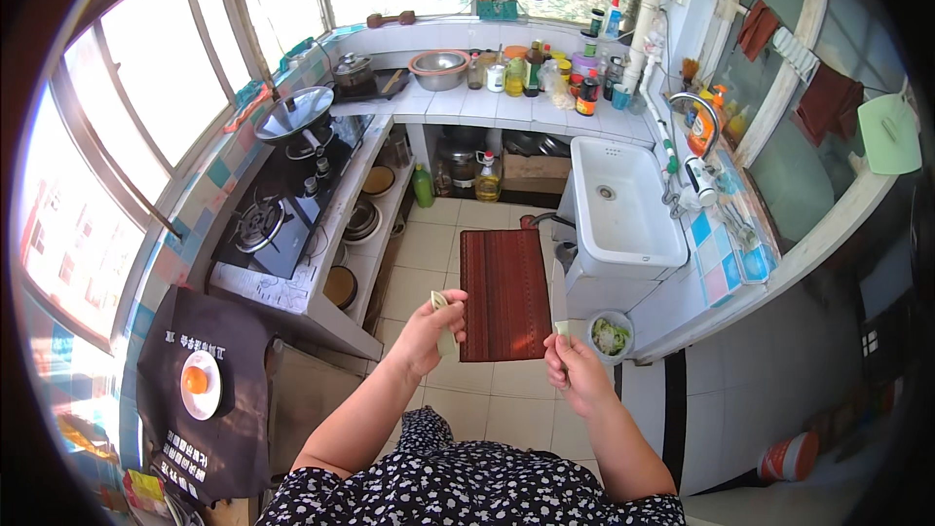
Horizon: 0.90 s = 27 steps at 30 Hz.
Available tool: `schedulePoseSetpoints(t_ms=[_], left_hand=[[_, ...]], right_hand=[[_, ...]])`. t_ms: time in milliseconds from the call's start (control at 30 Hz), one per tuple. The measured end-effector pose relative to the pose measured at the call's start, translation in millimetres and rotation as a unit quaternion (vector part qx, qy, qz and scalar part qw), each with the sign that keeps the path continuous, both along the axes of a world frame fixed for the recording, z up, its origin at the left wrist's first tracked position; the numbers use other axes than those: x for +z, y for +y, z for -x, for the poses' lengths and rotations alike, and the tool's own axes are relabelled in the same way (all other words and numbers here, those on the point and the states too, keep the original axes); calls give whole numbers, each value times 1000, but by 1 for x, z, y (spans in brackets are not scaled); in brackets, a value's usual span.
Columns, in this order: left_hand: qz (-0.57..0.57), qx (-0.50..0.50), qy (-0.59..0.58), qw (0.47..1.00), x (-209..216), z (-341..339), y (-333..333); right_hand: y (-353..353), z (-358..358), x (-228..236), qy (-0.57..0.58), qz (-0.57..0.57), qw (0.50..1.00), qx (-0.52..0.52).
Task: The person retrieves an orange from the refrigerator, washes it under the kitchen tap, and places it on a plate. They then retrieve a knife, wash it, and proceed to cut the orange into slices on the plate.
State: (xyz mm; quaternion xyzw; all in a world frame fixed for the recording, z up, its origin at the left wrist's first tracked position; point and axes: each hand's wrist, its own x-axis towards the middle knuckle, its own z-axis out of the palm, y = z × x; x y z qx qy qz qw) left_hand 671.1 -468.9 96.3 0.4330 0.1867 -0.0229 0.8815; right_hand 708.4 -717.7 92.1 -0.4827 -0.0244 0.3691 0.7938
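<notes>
Both of my hands are raised in front of me above the floor, apart from each other. My left hand [429,336] is closed round a pale green, strip-like piece [446,343]; its exact kind I cannot make out. In my right hand [581,370] is a knife [558,290], gripped by its light green handle with the thin pale blade pointing up. Below and beyond the right hand stands a clear tub [628,343] with cut green vegetable scraps in it. A dark red mat [506,292] lies on the floor between and beyond the hands.
At the right stands a white sink [628,209] with a curved tap [716,127]. A black gas stove [282,224] with a lidded wok [295,117] is on the left. Bottles and bowls line the back counter [487,107]. A plate [201,404] with an orange item sits near left.
</notes>
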Motion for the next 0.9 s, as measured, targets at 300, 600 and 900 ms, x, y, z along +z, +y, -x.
schedulePoseSetpoints(t_ms=[300, 600, 900], left_hand=[[-216, -328, -31, 919, -34, -187, -42], [-205, -427, -77, 877, -10, -395, -27], [-225, -463, -37, 856, -40, -541, -78]], right_hand=[[37, -149, -32, 17, -59, 987, -147], [78, -311, -18, -3, -17, 973, -229], [-57, -434, -26, -227, 483, 810, -243]])
